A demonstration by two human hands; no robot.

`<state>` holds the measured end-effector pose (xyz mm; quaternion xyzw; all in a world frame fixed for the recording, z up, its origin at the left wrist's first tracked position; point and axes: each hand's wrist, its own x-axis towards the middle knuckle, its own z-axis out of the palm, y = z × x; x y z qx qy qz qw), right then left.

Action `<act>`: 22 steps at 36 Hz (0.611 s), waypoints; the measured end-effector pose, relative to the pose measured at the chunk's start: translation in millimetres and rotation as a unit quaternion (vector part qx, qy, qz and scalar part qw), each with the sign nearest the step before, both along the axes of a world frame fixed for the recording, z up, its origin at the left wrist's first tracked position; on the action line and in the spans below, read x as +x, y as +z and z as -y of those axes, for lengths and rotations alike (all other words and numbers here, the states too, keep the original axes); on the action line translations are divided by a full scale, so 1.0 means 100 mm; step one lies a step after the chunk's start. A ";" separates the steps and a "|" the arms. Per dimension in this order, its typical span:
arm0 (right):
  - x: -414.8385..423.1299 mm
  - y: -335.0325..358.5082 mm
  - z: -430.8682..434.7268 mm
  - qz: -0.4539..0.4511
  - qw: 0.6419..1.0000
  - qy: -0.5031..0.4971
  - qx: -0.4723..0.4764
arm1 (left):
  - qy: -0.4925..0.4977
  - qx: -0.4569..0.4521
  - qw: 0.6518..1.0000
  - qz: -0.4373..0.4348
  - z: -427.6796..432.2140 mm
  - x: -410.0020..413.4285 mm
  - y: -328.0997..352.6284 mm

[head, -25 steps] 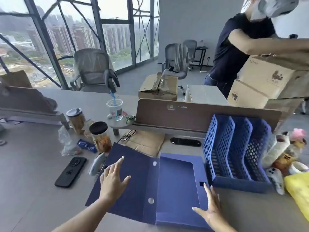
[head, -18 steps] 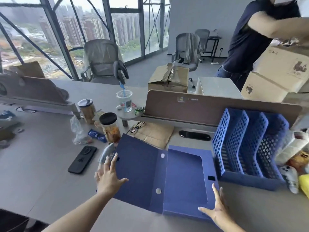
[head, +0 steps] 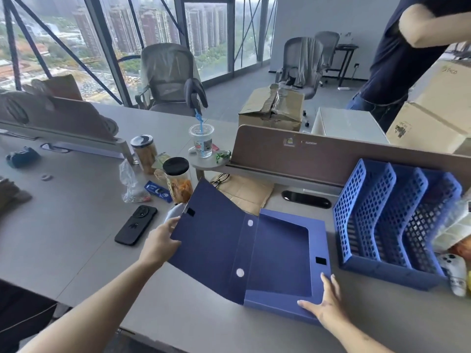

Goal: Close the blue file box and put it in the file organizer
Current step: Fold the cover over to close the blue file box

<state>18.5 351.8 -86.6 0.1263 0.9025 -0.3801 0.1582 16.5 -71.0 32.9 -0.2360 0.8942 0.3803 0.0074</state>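
While the lid flap point(head: 211, 240) sits raised at an angle, I read this as the closing step, mid-swing and not yet done. My left hand point(head: 163, 240) is pinched on the flap's outer left edge, fingers wrapped round it, thumb side hidden, so I'd call it clamped on the flap. My right hand point(head: 323, 301) lies flat and spread, fingers apart, pressing the near right corner of the blue file box point(head: 283, 253) to pin it down; nothing is gripped there.

Box tray rests flat on the desk point(head: 84, 225), toward its near edge, just left of the file organizer point(head: 387, 225), close to it but apart. All three organizer slots look empty. Black fastener patches show on the flap point(head: 190, 212) and on the tray's right wall point(head: 320, 260).

Next move, my guess: carry the flap over to the right until the two patches meet, and press them together. Right hand has to clear the corner first or it gets trapped under the flap. Then stand the box on edge and slide it into a slot; phone point(head: 135, 224) and jar point(head: 178, 179) on the left are clear of that path.
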 end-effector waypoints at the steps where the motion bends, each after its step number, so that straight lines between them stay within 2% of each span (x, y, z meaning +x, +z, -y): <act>1: 0.00 0.01 0.00 0.005 1.000 0.002 -0.001 | -0.014 0.007 1.000 -0.004 -0.02 -0.03 0.07; 7: -0.11 0.20 0.01 0.028 1.000 0.012 -0.004 | -0.099 0.022 0.994 -0.046 -0.33 -0.14 0.36; 11: -0.25 0.49 0.07 -0.014 0.999 0.024 -0.015 | -0.177 0.038 0.981 -0.071 -0.69 -0.20 0.51; 16: -0.40 0.92 0.20 -0.086 0.988 0.007 -0.131 | -0.240 0.061 0.966 -0.078 -1.06 -0.35 0.40; 19: -0.39 1.17 0.30 -0.109 0.974 -0.009 -0.201 | -0.251 0.083 0.962 -0.075 -1.25 -0.42 0.24; 22: -0.31 1.34 0.39 -0.116 0.965 -0.009 -0.236 | -0.263 0.065 0.960 -0.067 -1.42 -0.46 0.05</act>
